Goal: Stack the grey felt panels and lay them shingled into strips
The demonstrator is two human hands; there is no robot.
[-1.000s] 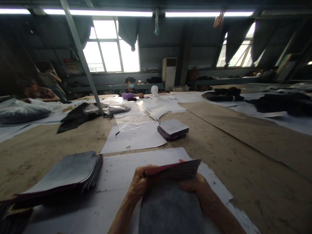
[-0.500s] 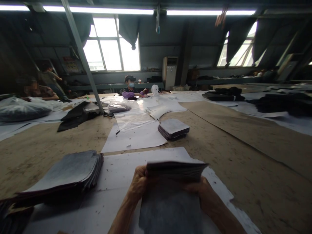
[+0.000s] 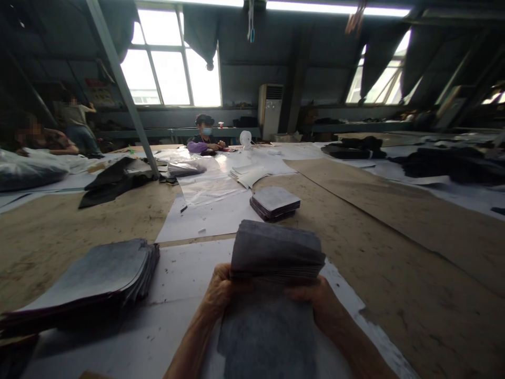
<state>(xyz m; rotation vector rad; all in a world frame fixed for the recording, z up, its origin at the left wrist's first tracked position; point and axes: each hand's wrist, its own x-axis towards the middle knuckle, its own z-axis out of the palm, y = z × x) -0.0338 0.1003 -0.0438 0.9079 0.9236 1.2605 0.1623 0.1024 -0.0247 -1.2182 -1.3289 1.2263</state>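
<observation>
Both my hands grip a stack of dark grey fabric pieces [image 3: 272, 321] at the lower middle, its far part bent up so the layered edges fan out. My left hand [image 3: 221, 289] is closed on the stack's left side, and my right hand [image 3: 315, 300] is closed on its right side with the thumb lying over the top. Beneath lies a white paper sheet [image 3: 189, 279]. To the left rests a larger stack of similar grey pieces [image 3: 98, 273], its edges uneven. Beyond my hands sits a small neat stack of grey pieces [image 3: 275, 202].
A metal pole [image 3: 122, 89] rises from the table at the left. Dark cloth [image 3: 114, 181] lies beside it, with a plastic-wrapped bundle [image 3: 185, 166] nearby. Across the table sits a masked co-worker [image 3: 205, 139] near a white fan [image 3: 245, 139]. Black fabric piles [image 3: 442, 163] lie at right.
The far part of the held stack has lifted and now shows its grey top face above the fanned edges. Both hands keep their hold. The view has shifted slightly.
</observation>
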